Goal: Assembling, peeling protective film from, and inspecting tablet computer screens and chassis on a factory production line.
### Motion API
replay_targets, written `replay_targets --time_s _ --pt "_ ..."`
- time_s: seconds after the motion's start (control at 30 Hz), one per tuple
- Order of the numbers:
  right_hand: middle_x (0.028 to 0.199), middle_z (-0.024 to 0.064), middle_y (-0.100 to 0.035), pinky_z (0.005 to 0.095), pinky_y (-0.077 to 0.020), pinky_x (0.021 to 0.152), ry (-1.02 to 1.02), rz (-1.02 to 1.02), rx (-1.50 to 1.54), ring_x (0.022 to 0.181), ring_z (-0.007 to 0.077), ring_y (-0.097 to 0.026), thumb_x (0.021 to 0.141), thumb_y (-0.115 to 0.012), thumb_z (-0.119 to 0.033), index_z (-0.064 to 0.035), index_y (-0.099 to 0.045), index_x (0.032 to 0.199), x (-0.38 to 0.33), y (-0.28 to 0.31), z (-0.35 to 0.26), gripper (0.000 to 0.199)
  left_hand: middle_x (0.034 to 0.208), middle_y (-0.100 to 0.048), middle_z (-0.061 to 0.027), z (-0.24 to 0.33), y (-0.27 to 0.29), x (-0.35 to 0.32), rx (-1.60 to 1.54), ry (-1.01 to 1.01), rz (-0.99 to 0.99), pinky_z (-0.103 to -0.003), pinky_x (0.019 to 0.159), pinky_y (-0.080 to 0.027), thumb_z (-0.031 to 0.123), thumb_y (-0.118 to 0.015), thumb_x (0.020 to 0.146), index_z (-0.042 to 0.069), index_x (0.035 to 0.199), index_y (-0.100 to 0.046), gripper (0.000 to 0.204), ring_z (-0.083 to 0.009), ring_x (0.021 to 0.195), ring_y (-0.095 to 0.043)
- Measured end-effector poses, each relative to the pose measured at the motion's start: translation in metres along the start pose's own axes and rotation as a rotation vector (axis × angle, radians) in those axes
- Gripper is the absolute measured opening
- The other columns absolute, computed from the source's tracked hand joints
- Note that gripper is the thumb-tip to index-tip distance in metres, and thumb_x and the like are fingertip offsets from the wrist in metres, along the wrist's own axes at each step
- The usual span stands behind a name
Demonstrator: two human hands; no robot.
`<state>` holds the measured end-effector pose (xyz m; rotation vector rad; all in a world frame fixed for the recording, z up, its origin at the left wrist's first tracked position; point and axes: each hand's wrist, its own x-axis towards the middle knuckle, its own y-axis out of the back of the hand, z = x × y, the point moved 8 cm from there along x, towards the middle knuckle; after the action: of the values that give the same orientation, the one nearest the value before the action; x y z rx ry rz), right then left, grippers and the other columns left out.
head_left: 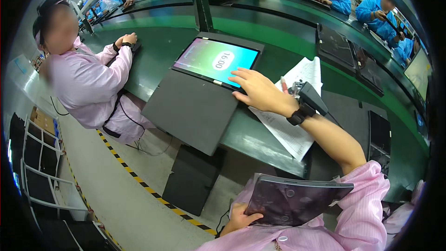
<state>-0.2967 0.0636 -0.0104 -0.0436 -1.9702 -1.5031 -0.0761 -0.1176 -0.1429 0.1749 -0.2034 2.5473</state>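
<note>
Two hands work: the right hand lies open, fingertips on the lit tablet on the bench. Below that tablet, the left hand grips a dark tablet. Probably screen checking; swapping tablets needs care.

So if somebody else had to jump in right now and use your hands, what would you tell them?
Right hand: fingers spread on the lower right corner of the lit tablet with the green-pink screen, which lies on a dark grey slanted pad.
Left hand: a grip on the edge of a second dark tablet, screen off, held at the lap.
Done: one tablet is switched on.
Left: the dark one is not yet on the pad.
A white paper form lies under the right wrist.
</note>
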Motion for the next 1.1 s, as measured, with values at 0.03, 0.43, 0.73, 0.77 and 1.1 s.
replay_targets --time_s 0.03,0.43,0.73,0.77,1.1 --pt "0.122 0.0164 -0.054 0.0413 -0.0384 0.100 -0.061 -0.038 0.045 0.120 0.0335 -0.046 0.082 -0.061 -0.017 -0.0022 -0.056 0.115 0.001 -0.010 0.003 0.036 0.063 -0.064 -0.0072 -0.003 0.007 -0.003 0.004 0.005 0.006 -0.024 0.049 -0.042 0.025 -0.078 0.071 -0.003 0.073 -0.065 0.031 -0.0120 0.052 -0.058" --pt "0.121 0.0181 -0.055 0.0419 -0.0345 0.104 -0.138 0.109 0.148 0.119 0.0339 -0.047 0.080 -0.058 -0.012 0.0007 -0.059 0.110 0.001 -0.021 0.008 0.033 0.046 -0.044 -0.0043 -0.029 0.024 0.006 0.014 -0.022 0.025 -0.027 0.039 -0.028 0.025 -0.080 0.070 0.001 0.060 -0.051 0.039 -0.0102 0.039 -0.038" --pt "0.123 0.0164 -0.055 0.0402 -0.0333 0.106 -0.161 0.078 0.150 0.121 0.0322 -0.046 0.084 -0.057 -0.014 -0.0022 -0.060 0.112 0.000 -0.020 0.010 0.031 0.048 -0.049 -0.0046 -0.025 0.020 0.007 0.044 -0.025 -0.020 -0.025 0.039 -0.031 0.024 -0.078 0.072 -0.003 0.073 -0.059 0.033 -0.0076 0.041 -0.042" --pt "0.123 0.0164 -0.055 0.0402 -0.0333 0.106 -0.162 0.081 0.153 0.121 0.0322 -0.046 0.084 -0.057 -0.014 -0.0022 -0.060 0.112 0.000 -0.019 0.011 0.031 0.048 -0.049 -0.0046 -0.024 0.019 0.007 0.047 -0.024 -0.021 -0.025 0.039 -0.031 0.024 -0.078 0.072 -0.003 0.073 -0.059 0.033 -0.0076 0.041 -0.042" --pt "0.121 0.0177 -0.056 0.0404 -0.0351 0.104 -0.122 0.100 0.189 0.119 0.0329 -0.047 0.082 -0.059 -0.015 0.0004 -0.062 0.107 -0.002 -0.013 0.008 0.029 0.054 -0.054 -0.0044 -0.022 0.019 0.009 0.038 -0.046 -0.011 -0.024 0.041 -0.033 0.020 -0.076 0.074 -0.005 0.080 -0.062 0.029 -0.0068 0.043 -0.044"
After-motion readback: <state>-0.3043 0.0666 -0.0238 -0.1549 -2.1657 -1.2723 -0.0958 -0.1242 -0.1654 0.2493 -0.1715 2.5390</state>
